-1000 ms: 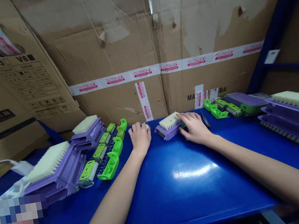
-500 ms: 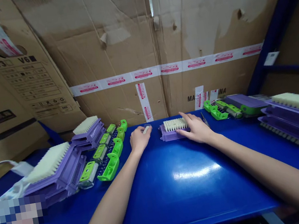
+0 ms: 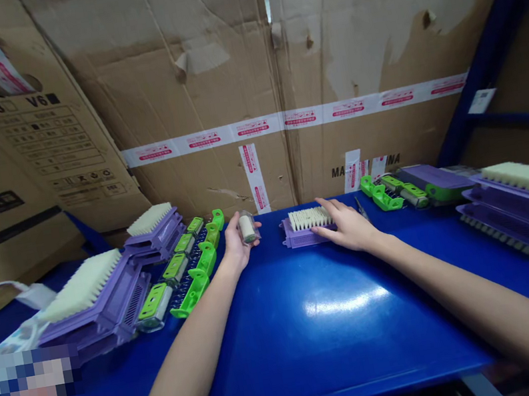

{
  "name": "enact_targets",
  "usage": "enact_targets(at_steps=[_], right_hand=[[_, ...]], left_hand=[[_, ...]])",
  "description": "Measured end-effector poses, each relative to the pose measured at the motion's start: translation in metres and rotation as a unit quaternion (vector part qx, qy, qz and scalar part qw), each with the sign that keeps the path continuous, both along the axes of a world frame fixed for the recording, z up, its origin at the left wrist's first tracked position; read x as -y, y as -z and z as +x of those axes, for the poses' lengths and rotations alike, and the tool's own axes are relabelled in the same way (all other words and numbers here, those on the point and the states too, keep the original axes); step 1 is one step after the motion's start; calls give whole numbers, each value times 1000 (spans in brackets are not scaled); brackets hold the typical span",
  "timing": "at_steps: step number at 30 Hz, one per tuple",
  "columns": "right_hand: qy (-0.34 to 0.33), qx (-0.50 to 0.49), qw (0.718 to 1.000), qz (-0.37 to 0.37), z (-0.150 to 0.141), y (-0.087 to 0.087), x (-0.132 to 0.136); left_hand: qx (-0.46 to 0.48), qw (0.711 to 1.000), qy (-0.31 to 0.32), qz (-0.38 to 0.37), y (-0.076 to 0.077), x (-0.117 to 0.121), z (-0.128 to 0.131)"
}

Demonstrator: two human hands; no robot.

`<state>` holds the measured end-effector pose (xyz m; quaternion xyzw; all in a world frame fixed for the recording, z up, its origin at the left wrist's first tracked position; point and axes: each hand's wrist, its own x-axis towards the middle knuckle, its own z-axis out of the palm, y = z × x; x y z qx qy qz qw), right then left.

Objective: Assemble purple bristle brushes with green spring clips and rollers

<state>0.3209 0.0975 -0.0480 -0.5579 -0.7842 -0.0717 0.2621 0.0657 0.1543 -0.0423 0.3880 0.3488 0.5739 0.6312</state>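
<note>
Rolled over since the earlier frame, the left hand now shows part of its palm and grasps a small, clear-wrapped whitish cylinder. Nearest stretches the glossy blue counter; toward its back sits a cream-bristled purple plastic block, with the right hand spread over its right end, whether gripping or merely resting I cannot tell. Just beyond that hand lies a thin dark tool, and behind everything stands a brown cardboard wall

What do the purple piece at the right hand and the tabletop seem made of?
Purple piece: probably molded plastic, fairly matte, given its even color and thin, crisp edges.

Tabletop: smooth and glossy, perhaps painted metal or plastic, judging by its bright reflection.
</note>
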Motion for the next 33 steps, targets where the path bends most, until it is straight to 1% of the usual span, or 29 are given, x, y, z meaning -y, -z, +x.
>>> enact_targets(at_steps=[2,7,12,18,24,29,33], right_hand=[[-1,2,1000,2,0,0,0],[0,3,1000,2,0,0,0],[-3,2,1000,1,0,0,0],[-2,1,1000,-1,0,0,0],[-3,1,1000,0,-1,-1,1],[-5,1,1000,7,0,1,0],[-3,5,1000,7,0,1,0]], left_hand=[[1,1000,1,5,1,0,1],[0,999,-38,-21,2,0,3],[-7,999,-47,-26,2,0,2],[-34,997,-64,39,5,-1,4],[-31,995,-78,58,7,-4,6],[-86,989,-90,76,11,-4,8],[-132,977,-131,109,15,-6,9]])
